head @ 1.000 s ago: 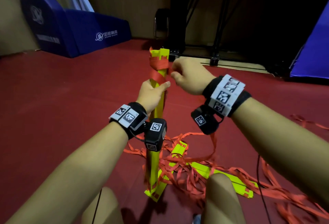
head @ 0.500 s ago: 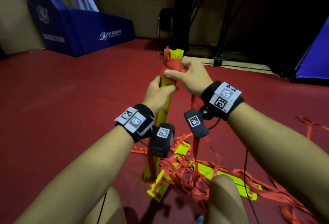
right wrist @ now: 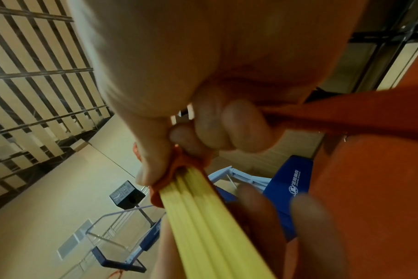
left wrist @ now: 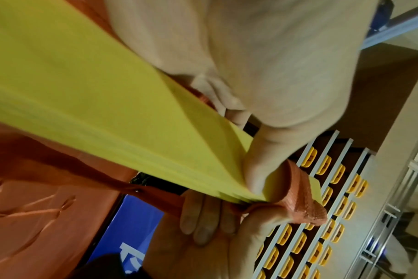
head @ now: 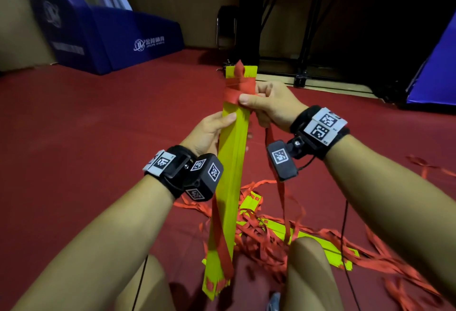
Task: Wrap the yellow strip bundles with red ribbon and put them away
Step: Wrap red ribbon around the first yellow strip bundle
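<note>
Floor: dark red sports flooring [head: 86, 125] fills the view, with a blue padded block [head: 118, 36] against the far wall.
Loose pile: tangled red ribbons [head: 261, 239] and a few spare yellow strips [head: 328, 249] lie on the floor by the person's knees.
Bundle: the yellow strip bundle [head: 229, 175] stands nearly upright between both hands, its lower end down beside the pile.
Ribbon: red ribbon [head: 240, 86] circles the bundle's top end in a few turns. One tail [head: 281, 194] hangs from the right hand to the pile.
Left hand: the left hand [head: 207, 133] grips the bundle just below the turns, thumb on the front face.
Right hand: the right hand [head: 274, 103] pinches the ribbon at the bundle's edge, its fingers [right wrist: 239, 128] curled tight round it.
Handling: the strips look thin, light and flat, so they probably fan apart or slide if loosely held. The ribbon seems soft and limp. The best hold is likely close under the turns, with the tail kept taut.
</note>
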Tool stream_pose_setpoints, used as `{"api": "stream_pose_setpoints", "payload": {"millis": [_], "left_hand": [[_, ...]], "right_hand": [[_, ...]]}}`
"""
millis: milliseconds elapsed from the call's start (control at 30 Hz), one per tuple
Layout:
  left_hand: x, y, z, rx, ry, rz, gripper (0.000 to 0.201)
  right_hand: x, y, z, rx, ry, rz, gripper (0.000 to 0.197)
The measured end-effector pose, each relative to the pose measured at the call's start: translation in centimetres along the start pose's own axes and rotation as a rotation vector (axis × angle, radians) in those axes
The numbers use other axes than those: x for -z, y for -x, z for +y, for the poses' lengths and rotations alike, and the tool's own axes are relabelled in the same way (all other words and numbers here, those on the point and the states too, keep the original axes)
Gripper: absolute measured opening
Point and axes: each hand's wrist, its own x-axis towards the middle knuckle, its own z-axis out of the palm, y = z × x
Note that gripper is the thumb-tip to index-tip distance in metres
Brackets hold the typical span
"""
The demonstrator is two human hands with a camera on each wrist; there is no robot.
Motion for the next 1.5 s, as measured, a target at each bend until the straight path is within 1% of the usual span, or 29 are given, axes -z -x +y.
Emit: {"api": "stream_pose_setpoints", "payload": {"millis": [67,100,167,233,333,400,433,500,600,633,667,733,800,833,900,967,1000,1033,1067,1167,1200,1267,1300,1367,1433,1500], "left_hand": [[0.1,-0.3,-0.3,-0.023,-0.015,0.079,0.034],[0.0,-0.4,-0.5,-0.042,-0.029,0.125,0.034],[0.1,-0.8,-0.9,-0.073,-0.070,0.205,0.021],[0.3,-1.1,-1.2,-0.111,-0.113,0.250,0.010],[0.3,-1.6,-1.1,-0.159,-0.138,0.294,0.013],[0.2,-2.0,-1.0,-0.198,-0.179,0.336,0.016],[0.2,-2.3,-1.0,-0.221,-0.205,0.360,0.014],[0.1,-2.7,-1.2,-0.272,-0.259,0.408,0.008],[0.0,-3.1,-1.7,-0.355,-0.389,0.456,0.012],[-0.1,-2.9,-1.8,-0.376,-0.448,0.468,0.013],[-0.3,-2.8,-2.0,-0.396,-0.510,0.483,0.013],[-0.5,-2.6,-2.0,-0.422,-0.636,0.533,0.015],[-0.6,-2.5,-1.9,-0.424,-0.739,0.572,0.022],[-0.6,-2.4,-1.8,-0.435,-0.752,0.564,0.025],[-0.4,-2.1,-1.7,-0.452,-0.721,0.531,0.029],[-0.2,-1.9,-1.8,-0.451,-0.702,0.497,0.023],[-0.1,-1.8,-1.8,-0.455,-0.715,0.485,0.027],[0.2,-1.7,-1.7,-0.443,-0.719,0.463,0.035],[0.4,-1.6,-1.6,-0.422,-0.689,0.426,0.043],[0.8,-0.9,-1.5,-0.281,-0.498,0.271,0.043],[0.8,-0.7,-1.5,-0.220,-0.435,0.215,0.048],[0.8,-0.2,-1.9,-0.079,-0.286,0.082,0.060],[0.8,0.1,-2.1,-0.009,-0.216,0.027,0.063],[1.1,0.4,-2.5,0.079,-0.146,-0.070,0.067],[1.4,0.6,-2.9,0.095,-0.129,-0.097,0.068],[1.9,0.8,-3.0,0.104,-0.093,-0.061,0.056]], "right_hand": [[0.5,0.2,-0.3,-0.008,0.136,0.000,0.036],[0.8,0.2,-0.3,-0.023,0.186,0.010,0.035],[1.2,0.2,-0.3,-0.047,0.263,0.027,0.035],[1.3,0.2,-0.2,-0.059,0.394,0.044,0.031],[0.9,0.1,0.0,-0.010,0.665,0.114,0.029],[0.4,0.1,0.1,0.023,0.806,0.150,0.021],[0.1,0.2,0.0,0.019,0.847,0.151,0.015],[-0.6,0.3,0.1,-0.028,0.898,0.143,0.017],[-1.7,0.3,-0.1,-0.091,0.903,0.163,0.018],[-2.1,0.4,-0.3,-0.102,0.871,0.186,0.021],[-2.6,0.4,-0.5,-0.120,0.827,0.214,0.028],[-3.5,0.6,-1.1,-0.163,0.777,0.300,0.049],[-3.9,0.3,-1.3,-0.186,0.760,0.373,0.066],[-4.0,0.0,-1.2,-0.179,0.744,0.396,0.074],[-4.1,-0.4,-1.0,-0.165,0.691,0.407,0.079],[-4.0,-0.2,-0.8,-0.154,0.638,0.393,0.073],[-3.8,0.0,-0.6,-0.139,0.599,0.378,0.066],[-3.6,0.2,-0.4,-0.113,0.560,0.360,0.062],[-3.4,0.4,-0.2,-0.086,0.523,0.340,0.062],[-3.0,0.9,0.2,-0.026,0.393,0.250,0.070],[-2.9,1.0,0.1,-0.014,0.352,0.201,0.064],[-3.0,1.5,-0.5,-0.008,0.298,0.095,0.039],[-2.9,1.8,-0.8,-0.010,0.273,0.059,0.031],[-2.8,2.2,-0.9,-0.032,0.199,0.019,0.025],[-2.6,2.5,-0.4,-0.071,0.128,-0.011,0.023],[-2.4,2.6,0.5,-0.094,0.078,-0.020,0.023]]}}
